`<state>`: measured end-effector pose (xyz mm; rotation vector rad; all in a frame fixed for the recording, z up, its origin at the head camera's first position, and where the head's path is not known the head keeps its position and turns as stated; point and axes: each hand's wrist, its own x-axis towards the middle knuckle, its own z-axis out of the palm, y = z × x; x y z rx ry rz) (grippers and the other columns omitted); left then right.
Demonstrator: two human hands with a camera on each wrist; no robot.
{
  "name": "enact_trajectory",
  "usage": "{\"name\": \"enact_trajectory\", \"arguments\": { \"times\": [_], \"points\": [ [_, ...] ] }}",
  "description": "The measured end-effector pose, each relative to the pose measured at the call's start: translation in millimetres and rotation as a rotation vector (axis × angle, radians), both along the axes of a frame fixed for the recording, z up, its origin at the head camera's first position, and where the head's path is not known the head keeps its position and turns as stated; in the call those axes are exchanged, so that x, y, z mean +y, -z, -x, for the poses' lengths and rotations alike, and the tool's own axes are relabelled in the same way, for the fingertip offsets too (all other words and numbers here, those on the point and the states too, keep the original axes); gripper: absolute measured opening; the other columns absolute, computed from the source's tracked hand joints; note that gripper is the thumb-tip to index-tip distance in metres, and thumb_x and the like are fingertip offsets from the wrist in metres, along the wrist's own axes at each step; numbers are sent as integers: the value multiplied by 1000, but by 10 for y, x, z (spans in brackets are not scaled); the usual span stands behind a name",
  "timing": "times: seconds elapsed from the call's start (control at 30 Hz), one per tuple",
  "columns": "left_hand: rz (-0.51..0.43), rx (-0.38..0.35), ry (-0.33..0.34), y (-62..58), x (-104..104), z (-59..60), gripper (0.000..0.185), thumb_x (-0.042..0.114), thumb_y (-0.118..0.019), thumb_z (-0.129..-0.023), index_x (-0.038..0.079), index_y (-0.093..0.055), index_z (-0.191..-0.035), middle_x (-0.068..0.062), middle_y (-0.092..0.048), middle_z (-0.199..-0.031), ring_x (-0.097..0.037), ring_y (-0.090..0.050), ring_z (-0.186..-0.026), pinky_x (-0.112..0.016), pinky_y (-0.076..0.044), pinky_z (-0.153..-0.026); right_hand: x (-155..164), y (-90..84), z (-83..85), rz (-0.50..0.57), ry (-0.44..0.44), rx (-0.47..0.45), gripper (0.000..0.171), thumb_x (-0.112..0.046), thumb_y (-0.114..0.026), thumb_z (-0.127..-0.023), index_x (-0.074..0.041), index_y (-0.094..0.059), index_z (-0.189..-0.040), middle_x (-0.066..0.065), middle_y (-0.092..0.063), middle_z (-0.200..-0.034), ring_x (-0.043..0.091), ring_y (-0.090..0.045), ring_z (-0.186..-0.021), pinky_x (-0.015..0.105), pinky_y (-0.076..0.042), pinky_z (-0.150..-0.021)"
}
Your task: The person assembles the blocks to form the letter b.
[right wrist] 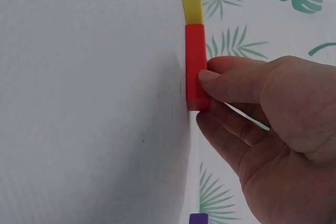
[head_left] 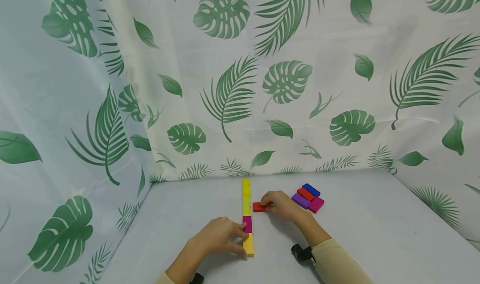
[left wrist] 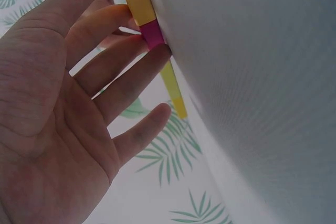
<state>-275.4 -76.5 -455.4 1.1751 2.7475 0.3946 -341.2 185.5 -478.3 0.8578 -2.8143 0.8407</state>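
A straight row of flat blocks runs away from me on the table: an orange-yellow block [head_left: 248, 247] nearest, then a magenta block [head_left: 247, 223], a yellow-green block [head_left: 246, 204] and a yellow block [head_left: 246, 187] farthest. My left hand [head_left: 221, 236] lies along the row's left side, its fairly straight fingertips touching the magenta and orange-yellow blocks. To the right of the row, my right hand [head_left: 283, 207] pinches a red block [right wrist: 196, 56] between thumb and fingers. In the head view the red block lies crosswise, a small gap from the row, its right end covered by the fingers.
Right of my right hand lies a group of loose blocks: a blue block [head_left: 311, 189], another red block [head_left: 306, 194], a purple block [head_left: 301, 201] and a magenta one. A leaf-printed curtain [head_left: 240, 150] borders the white table at the back and sides.
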Motion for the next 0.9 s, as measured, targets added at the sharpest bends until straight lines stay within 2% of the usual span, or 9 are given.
{"name": "enact_trajectory", "arguments": {
  "times": [0.3,0.57,0.9],
  "points": [
    [-2,-8,2,-13,0,1,55,64,-75,-66,35,-70,-114,12,-62,-125,-7,-56,-118,-41,-45,-99,-9,-2,-8,-4,4,-16,22,1,-65,-87,-10,-76,-103,4,-69,-107,24,-61,-105,41,-52,-90],
    [-5,-6,11,24,-7,27,56,64,-74,-67,35,-70,-115,11,-62,-125,-5,-55,-118,-41,-44,-99,-20,1,-10,-11,1,-36,21,1,-66,-87,-10,-75,-102,4,-69,-107,24,-61,-104,42,-51,-91],
    [-21,-14,12,-1,-6,-1,53,61,-75,-68,33,-71,-113,11,-62,-125,-7,-56,-118,-39,-46,-97,-23,-22,-26,-17,-37,-15,21,1,-66,-87,-10,-75,-102,3,-69,-105,22,-62,-102,42,-51,-91]
  ]
}}
